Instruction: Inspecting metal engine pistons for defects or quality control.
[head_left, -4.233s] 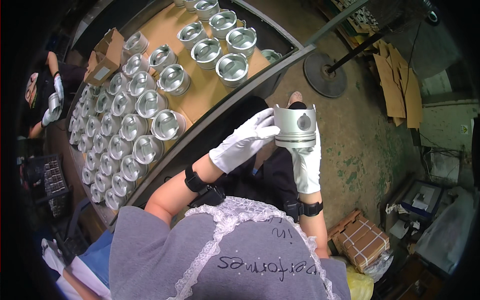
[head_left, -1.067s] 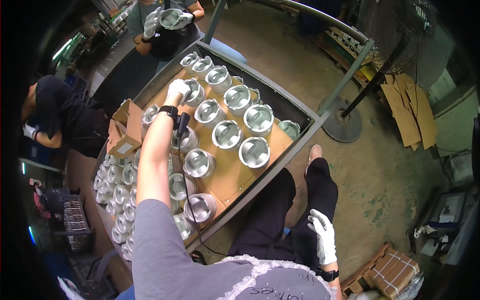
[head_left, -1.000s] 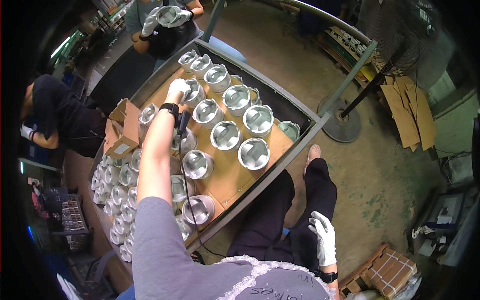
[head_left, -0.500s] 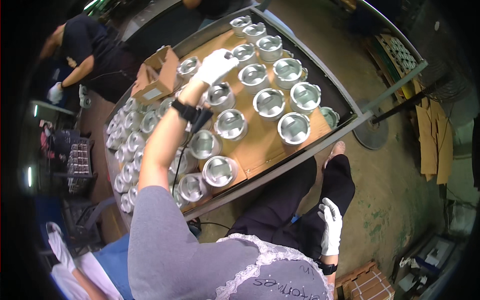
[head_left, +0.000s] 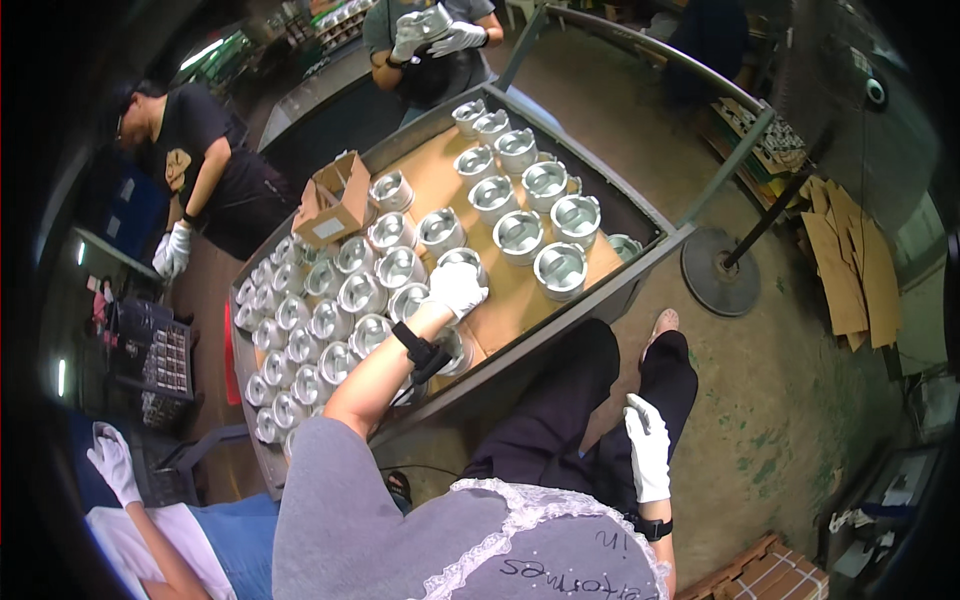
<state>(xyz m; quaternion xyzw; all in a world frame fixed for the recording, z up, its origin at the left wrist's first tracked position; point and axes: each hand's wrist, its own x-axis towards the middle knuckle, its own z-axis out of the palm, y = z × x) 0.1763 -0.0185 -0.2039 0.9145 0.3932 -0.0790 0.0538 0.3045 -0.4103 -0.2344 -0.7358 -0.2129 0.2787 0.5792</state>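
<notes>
the white-gloved left hand [head_left: 457, 290] is overlapping a silver cylindrical metal piston [head_left: 464, 257] mid-frame, whether pinching i cannot tell; the white-gloved right hand [head_left: 648, 452] is hanging lower right, grip loosely spread.

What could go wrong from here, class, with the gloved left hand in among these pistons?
The left hand is at a silver piston with close neighbours, so metal could knock metal and perhaps scratch. The black wrist device overlaps a nearer piston in this view and might catch it. A front piston stands close to the table rim; a bump could possibly tip it.
</notes>
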